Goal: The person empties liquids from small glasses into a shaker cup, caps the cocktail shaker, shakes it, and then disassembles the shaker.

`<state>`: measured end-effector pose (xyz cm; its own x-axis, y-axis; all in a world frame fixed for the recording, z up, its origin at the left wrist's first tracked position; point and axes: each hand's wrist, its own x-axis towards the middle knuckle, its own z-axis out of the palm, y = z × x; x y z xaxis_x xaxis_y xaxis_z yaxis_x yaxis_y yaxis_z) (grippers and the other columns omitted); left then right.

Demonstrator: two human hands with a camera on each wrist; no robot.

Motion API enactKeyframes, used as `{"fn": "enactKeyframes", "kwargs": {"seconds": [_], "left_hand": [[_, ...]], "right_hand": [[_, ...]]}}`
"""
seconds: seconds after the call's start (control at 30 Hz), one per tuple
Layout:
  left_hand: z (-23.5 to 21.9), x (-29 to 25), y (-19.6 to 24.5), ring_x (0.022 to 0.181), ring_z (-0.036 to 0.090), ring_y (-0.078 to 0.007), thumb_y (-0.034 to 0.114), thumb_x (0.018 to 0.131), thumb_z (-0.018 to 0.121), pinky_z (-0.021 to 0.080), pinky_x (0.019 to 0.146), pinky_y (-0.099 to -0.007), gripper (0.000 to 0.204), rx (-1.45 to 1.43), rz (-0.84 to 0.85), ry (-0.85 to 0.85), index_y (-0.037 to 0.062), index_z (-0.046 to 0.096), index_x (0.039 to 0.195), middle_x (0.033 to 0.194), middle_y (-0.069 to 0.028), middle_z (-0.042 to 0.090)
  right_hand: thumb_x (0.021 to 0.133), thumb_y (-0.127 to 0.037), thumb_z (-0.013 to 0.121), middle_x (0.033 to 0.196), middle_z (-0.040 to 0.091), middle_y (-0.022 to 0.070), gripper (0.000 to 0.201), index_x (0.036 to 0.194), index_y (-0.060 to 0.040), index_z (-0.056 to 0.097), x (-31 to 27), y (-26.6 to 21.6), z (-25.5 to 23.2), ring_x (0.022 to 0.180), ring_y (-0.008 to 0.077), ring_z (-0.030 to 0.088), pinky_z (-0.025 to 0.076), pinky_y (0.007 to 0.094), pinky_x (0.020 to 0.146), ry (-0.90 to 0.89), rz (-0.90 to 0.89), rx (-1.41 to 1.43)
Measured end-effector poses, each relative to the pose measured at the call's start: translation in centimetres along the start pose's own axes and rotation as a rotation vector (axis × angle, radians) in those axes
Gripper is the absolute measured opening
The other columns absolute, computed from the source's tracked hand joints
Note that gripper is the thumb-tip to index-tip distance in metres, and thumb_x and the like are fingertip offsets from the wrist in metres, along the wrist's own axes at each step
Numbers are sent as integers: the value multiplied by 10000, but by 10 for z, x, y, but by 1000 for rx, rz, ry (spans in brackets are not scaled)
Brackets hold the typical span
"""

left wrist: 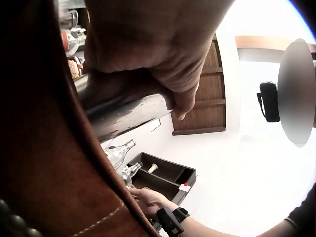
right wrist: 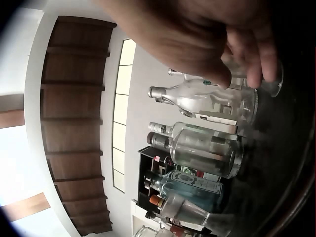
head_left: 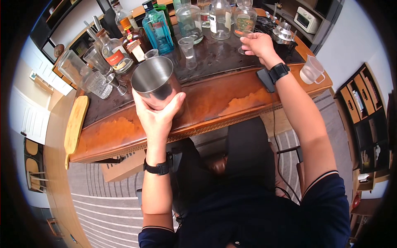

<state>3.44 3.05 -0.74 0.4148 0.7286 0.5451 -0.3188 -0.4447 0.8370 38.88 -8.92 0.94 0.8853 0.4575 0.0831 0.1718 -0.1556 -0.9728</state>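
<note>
My left hand [head_left: 157,111] grips a metal mixing tin [head_left: 154,78] near the table's front edge, its wide mouth tilted up toward the head camera. In the left wrist view the fingers curl round the shiny tin [left wrist: 131,111]. Further back on the right, my right hand [head_left: 259,44] pinches a small clear glass [head_left: 244,47] in front of the bottles. The right wrist view shows the fingers over that glass [right wrist: 274,81], its base at the dark surface. A clear double-ended glass [head_left: 188,51] stands between the hands, and a metal jigger [head_left: 117,84] is left of the tin.
Bottles line the back, among them a blue one [head_left: 158,31] and an orange-labelled one [head_left: 115,53]. A wooden board [head_left: 76,124] lies at the left edge, a cut-glass tumbler [head_left: 100,84] nearby. A plastic measuring cup [head_left: 312,70] stands at the right corner.
</note>
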Motion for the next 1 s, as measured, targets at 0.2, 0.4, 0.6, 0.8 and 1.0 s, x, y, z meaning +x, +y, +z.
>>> {"fn": "enactKeyframes", "kwargs": {"seconds": [0.2, 0.4, 0.6, 0.8, 1.0], "left_hand": [[-1, -2, -1, 1170, 586, -171, 116, 727, 957, 490, 1024, -337, 822, -15, -9, -2, 38, 495, 1403, 1300, -71, 605], [-1, -1, 2, 1162, 586, -169, 108, 730, 953, 496, 1013, -332, 822, -14, -1, -14, 37, 491, 1406, 1295, -71, 602], [-1, -1, 3, 1152, 591, -166, 107, 727, 954, 507, 999, -331, 823, 1, 15, -17, 37, 488, 1402, 1287, -69, 605], [0, -1, 3, 1143, 600, -164, 110, 723, 956, 526, 982, -330, 824, -37, 10, -22, 43, 485, 1396, 1279, -71, 610], [0, 0, 1, 1149, 601, -168, 125, 720, 961, 518, 992, -334, 832, -22, 20, -29, 47, 485, 1397, 1289, -74, 607]], "right_hand": [[931, -123, 801, 1008, 730, 70, 335, 1191, 37, 664, 6, 3, 8, 798, 130, 722, 607, 259, 623, -59, -26, -54], [900, -97, 813, 1011, 722, 79, 434, 1255, 61, 621, -3, -4, 0, 764, 131, 717, 598, 253, 590, -117, 54, -142], [850, -100, 820, 809, 728, 88, 433, 1189, 82, 621, -20, -21, -1, 658, 118, 696, 552, 277, 515, 17, -71, -325], [838, -186, 842, 901, 760, 99, 422, 1153, 32, 664, 7, 7, 9, 747, 166, 742, 590, 309, 619, 18, -117, -350], [827, -271, 857, 1016, 789, 111, 451, 1150, 9, 715, -3, 7, 38, 924, 223, 766, 600, 340, 838, -4, -306, -318]]}}
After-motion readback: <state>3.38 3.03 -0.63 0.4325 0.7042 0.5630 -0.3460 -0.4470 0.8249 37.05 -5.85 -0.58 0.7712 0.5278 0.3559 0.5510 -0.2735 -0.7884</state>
